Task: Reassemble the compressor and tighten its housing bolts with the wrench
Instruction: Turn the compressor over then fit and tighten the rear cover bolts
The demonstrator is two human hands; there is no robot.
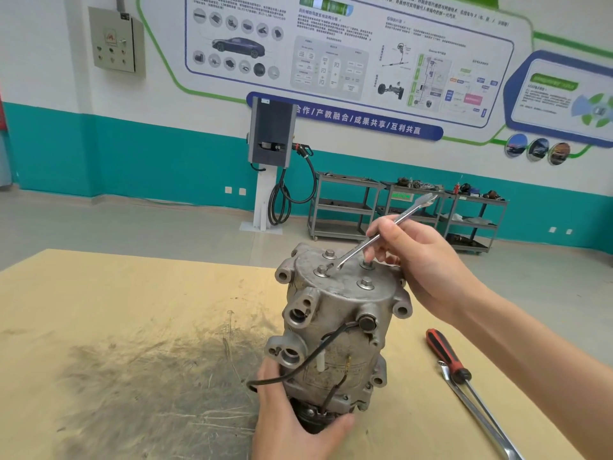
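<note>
1. Electrical box (116, 39), grey, on wall top L; teal band runs along the wall's lower part.
2. Worktable (99, 310), tan board w/ dark grease smear in the middle-L area.
3. EV charger (271, 134) on a white post by the far wall, black cable looped below it.
4. L hand (292, 423) at bottom centre, fingers and thumb curled round the compressor's dark lower end, steadying it.
5. Compressor (335, 330) stands upright on the table, centre-R. Grey cast housing, ports facing the camera, black wire looping across its front.
6. Housing bolts (366, 283): four hex heads w/ washers seated in the flat top cover.
7. Wrench (381, 232), slim silver open-end type, slants up to the R; lower jaw sits at the front-L bolt (322, 269), upper end points at the carts.
8. R hand (421, 260) pinches the wrench mid-shaft between thumb and fingers, just above the cover's R side; other fingers curled near the back-R bolt.
9. Screwdriver (447, 356), red/black handle, lies on the table R of the compressor, shaft running to the bottom edge.
10. Second metal tool (477, 413) lies beside it, touching near the handle; type unclear.
11. Steel carts (398, 207) w/ parts on top, along the far wall R.
</note>
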